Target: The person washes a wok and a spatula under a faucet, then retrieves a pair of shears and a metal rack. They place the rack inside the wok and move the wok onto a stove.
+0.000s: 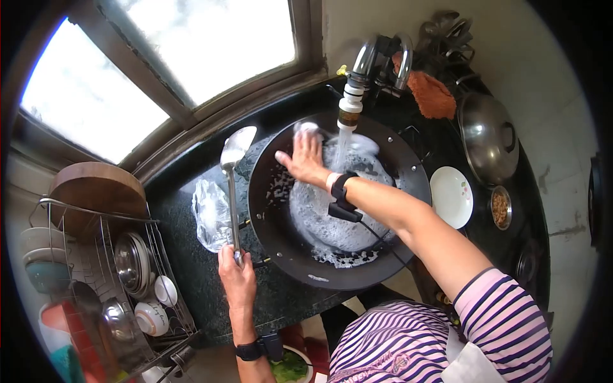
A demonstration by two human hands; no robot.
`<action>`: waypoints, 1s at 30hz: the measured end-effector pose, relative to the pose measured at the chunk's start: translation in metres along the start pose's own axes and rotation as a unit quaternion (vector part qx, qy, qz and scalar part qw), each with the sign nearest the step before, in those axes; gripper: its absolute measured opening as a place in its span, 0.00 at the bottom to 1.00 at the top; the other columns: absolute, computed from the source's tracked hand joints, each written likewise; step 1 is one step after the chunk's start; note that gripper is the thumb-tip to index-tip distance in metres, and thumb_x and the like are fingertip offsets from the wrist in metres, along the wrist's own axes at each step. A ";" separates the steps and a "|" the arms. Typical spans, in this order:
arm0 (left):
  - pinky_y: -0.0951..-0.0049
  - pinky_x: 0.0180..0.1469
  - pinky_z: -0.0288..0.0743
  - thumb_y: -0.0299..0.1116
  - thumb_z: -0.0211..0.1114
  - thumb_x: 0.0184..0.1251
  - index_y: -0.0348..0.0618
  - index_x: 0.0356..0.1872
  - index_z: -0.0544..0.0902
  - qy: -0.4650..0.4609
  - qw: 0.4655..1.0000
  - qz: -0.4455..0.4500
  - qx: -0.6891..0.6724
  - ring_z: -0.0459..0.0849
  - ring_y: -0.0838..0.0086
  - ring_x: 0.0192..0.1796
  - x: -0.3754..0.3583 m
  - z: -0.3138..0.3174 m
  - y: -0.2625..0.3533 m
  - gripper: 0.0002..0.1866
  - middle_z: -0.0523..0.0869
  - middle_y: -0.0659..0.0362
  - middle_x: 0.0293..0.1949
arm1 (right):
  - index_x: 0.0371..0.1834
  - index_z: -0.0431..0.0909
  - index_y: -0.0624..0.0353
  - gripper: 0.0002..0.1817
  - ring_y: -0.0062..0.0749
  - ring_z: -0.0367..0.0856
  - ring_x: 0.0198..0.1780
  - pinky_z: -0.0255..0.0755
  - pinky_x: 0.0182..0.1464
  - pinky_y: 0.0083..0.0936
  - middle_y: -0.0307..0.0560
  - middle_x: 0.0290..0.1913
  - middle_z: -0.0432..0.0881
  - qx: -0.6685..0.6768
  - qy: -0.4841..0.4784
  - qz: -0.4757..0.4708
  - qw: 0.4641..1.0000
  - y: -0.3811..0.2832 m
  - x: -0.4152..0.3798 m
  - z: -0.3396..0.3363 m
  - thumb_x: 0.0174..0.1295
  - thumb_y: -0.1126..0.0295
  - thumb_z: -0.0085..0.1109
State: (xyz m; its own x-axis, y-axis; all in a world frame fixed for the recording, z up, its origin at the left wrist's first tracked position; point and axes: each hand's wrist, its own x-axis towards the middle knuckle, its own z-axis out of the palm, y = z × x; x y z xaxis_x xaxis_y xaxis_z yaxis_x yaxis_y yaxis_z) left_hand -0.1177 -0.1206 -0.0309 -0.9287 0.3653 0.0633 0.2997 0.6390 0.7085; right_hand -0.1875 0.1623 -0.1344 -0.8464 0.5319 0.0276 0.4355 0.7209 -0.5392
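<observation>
My left hand (237, 281) is closed round the handle end of a metal wok spatula (231, 185), its blade pointing away from me beside the wok. A large dark wok (271, 239) holds foamy, soapy water (319, 217). My right hand (306, 156) reaches over it to the far left inner wall, fingers stretched out and thumb apart. A whitish, foamy patch (308, 127) lies right at its fingertips; I cannot tell if this is suds or a scrubber. Water runs from the tap (350, 105) into the wok near that hand.
A crumpled clear plastic bag (212, 216) lies left of the wok. A dish rack (163, 255) with bowls and a round wooden board (96, 195) stands at left. To the right are a white plate (451, 196), a metal lid (486, 137) and a small bowl of brownish bits (501, 207).
</observation>
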 end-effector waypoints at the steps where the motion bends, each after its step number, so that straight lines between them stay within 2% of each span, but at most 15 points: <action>1: 0.60 0.39 0.67 0.17 0.59 0.51 0.33 0.34 0.69 -0.006 1.000 0.003 0.003 0.73 0.50 0.35 0.000 0.000 -0.001 0.09 0.72 0.46 0.31 | 0.69 0.40 0.71 0.50 0.62 0.30 0.72 0.25 0.70 0.50 0.67 0.71 0.36 0.040 0.020 0.027 0.999 0.000 0.006 -0.003 0.59 0.37 0.40; 2: 0.60 0.39 0.67 0.17 0.59 0.51 0.33 0.34 0.69 -0.006 1.000 0.003 0.003 0.73 0.50 0.35 0.001 0.000 -0.004 0.09 0.72 0.46 0.31 | 0.69 0.39 0.70 0.50 0.63 0.28 0.72 0.25 0.70 0.50 0.67 0.71 0.34 0.060 0.006 0.049 0.997 -0.003 0.010 -0.004 0.59 0.37 0.41; 4: 0.71 0.27 0.67 0.17 0.59 0.54 0.37 0.30 0.70 0.029 0.996 0.074 0.031 0.71 0.74 0.24 0.002 0.002 -0.009 0.07 0.70 0.57 0.26 | 0.70 0.37 0.70 0.51 0.63 0.25 0.72 0.24 0.70 0.50 0.67 0.72 0.32 0.119 -0.026 0.073 0.990 -0.023 0.009 -0.002 0.58 0.36 0.40; 6: 0.71 0.27 0.67 0.17 0.59 0.54 0.37 0.30 0.70 0.017 0.997 0.069 0.019 0.71 0.74 0.24 0.003 0.000 -0.007 0.07 0.70 0.56 0.27 | 0.69 0.33 0.72 0.53 0.61 0.22 0.72 0.24 0.70 0.47 0.68 0.71 0.29 0.111 -0.132 0.051 0.984 -0.043 -0.004 0.014 0.59 0.33 0.34; 9: 0.77 0.22 0.72 0.18 0.59 0.55 0.37 0.30 0.69 0.012 0.997 0.075 -0.004 0.72 0.78 0.24 0.001 0.002 -0.015 0.07 0.70 0.59 0.28 | 0.67 0.35 0.76 0.52 0.64 0.25 0.71 0.26 0.70 0.48 0.74 0.70 0.33 0.157 -0.187 -0.079 0.967 -0.052 -0.048 0.032 0.61 0.34 0.31; 10: 0.77 0.22 0.72 0.18 0.59 0.55 0.37 0.30 0.69 0.006 0.997 0.079 -0.007 0.72 0.78 0.24 0.001 0.002 -0.014 0.07 0.70 0.59 0.28 | 0.67 0.36 0.78 0.52 0.66 0.27 0.71 0.27 0.70 0.49 0.76 0.69 0.34 0.177 -0.204 -0.113 0.956 -0.055 -0.062 0.030 0.61 0.34 0.28; 12: 0.62 0.38 0.66 0.17 0.60 0.50 0.33 0.32 0.69 -0.010 0.998 0.023 -0.058 0.72 0.53 0.34 -0.003 0.001 -0.015 0.09 0.71 0.48 0.31 | 0.68 0.43 0.69 0.44 0.59 0.36 0.72 0.30 0.71 0.45 0.73 0.69 0.43 0.197 -0.322 -0.206 0.903 -0.043 -0.094 0.008 0.65 0.38 0.27; 14: 0.62 0.38 0.66 0.17 0.60 0.50 0.33 0.32 0.69 -0.002 0.997 0.022 -0.068 0.72 0.55 0.34 -0.004 0.002 -0.013 0.09 0.70 0.48 0.30 | 0.70 0.43 0.65 0.40 0.56 0.35 0.73 0.30 0.72 0.40 0.68 0.70 0.44 0.153 -0.364 -0.308 0.866 -0.021 -0.127 0.005 0.66 0.41 0.28; 16: 0.63 0.37 0.66 0.17 0.60 0.51 0.33 0.31 0.69 -0.003 0.997 0.017 -0.078 0.72 0.55 0.33 -0.005 -0.002 -0.010 0.09 0.71 0.49 0.31 | 0.70 0.42 0.64 0.40 0.55 0.37 0.73 0.31 0.72 0.38 0.64 0.71 0.43 0.177 -0.444 -0.235 0.846 -0.012 -0.159 -0.016 0.66 0.42 0.29; 20: 0.63 0.37 0.66 0.18 0.60 0.51 0.34 0.31 0.70 -0.008 0.997 0.030 -0.076 0.72 0.56 0.33 -0.006 -0.002 -0.014 0.08 0.71 0.49 0.31 | 0.71 0.43 0.58 0.39 0.58 0.41 0.72 0.37 0.71 0.42 0.65 0.71 0.44 0.093 -0.547 -0.225 0.801 0.028 -0.189 -0.091 0.66 0.41 0.30; 24: 0.63 0.37 0.66 0.19 0.60 0.51 0.34 0.31 0.70 -0.009 0.997 0.020 -0.071 0.72 0.56 0.33 -0.006 -0.003 -0.012 0.08 0.70 0.50 0.31 | 0.70 0.51 0.54 0.35 0.58 0.53 0.68 0.46 0.67 0.49 0.63 0.69 0.50 -0.060 -0.474 -0.220 0.850 0.083 -0.171 -0.099 0.66 0.44 0.35; 26: 0.63 0.37 0.66 0.19 0.60 0.51 0.34 0.30 0.70 -0.004 0.997 0.028 -0.069 0.72 0.57 0.34 -0.006 -0.002 -0.014 0.08 0.71 0.50 0.31 | 0.64 0.61 0.58 0.32 0.56 0.66 0.59 0.60 0.59 0.46 0.61 0.61 0.66 -0.143 -0.434 -0.209 0.864 0.087 -0.152 -0.093 0.66 0.45 0.36; 28: 0.64 0.38 0.66 0.19 0.60 0.51 0.34 0.30 0.70 -0.007 0.997 0.013 -0.073 0.72 0.57 0.34 -0.008 -0.001 -0.015 0.08 0.71 0.50 0.31 | 0.57 0.68 0.59 0.28 0.53 0.75 0.48 0.67 0.52 0.41 0.60 0.49 0.76 -0.134 -0.485 -0.189 0.843 0.076 -0.122 -0.079 0.66 0.47 0.38; 29: 0.64 0.38 0.66 0.19 0.60 0.51 0.35 0.29 0.70 -0.010 0.997 0.001 -0.077 0.72 0.57 0.34 -0.007 -0.001 -0.014 0.08 0.71 0.50 0.31 | 0.29 0.80 0.63 0.30 0.53 0.79 0.40 0.71 0.46 0.38 0.58 0.32 0.81 -0.117 -0.421 -0.233 0.869 0.082 -0.115 -0.069 0.66 0.47 0.37; 30: 0.64 0.38 0.66 0.19 0.60 0.51 0.35 0.29 0.70 -0.009 0.997 0.003 -0.079 0.72 0.57 0.34 -0.006 -0.002 -0.012 0.08 0.71 0.50 0.31 | 0.37 0.80 0.60 0.24 0.50 0.78 0.44 0.71 0.47 0.38 0.54 0.38 0.81 -0.154 -0.464 -0.288 0.823 0.086 -0.098 -0.065 0.65 0.52 0.39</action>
State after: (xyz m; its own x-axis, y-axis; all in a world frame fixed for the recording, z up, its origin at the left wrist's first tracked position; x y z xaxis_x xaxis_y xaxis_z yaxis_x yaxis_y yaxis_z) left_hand -0.1158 -0.1321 -0.0385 -0.9224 0.3823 0.0556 0.2653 0.5224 0.8104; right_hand -0.0470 0.2015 -0.1288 -0.7474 -0.4039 -0.5275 -0.1847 0.8890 -0.4190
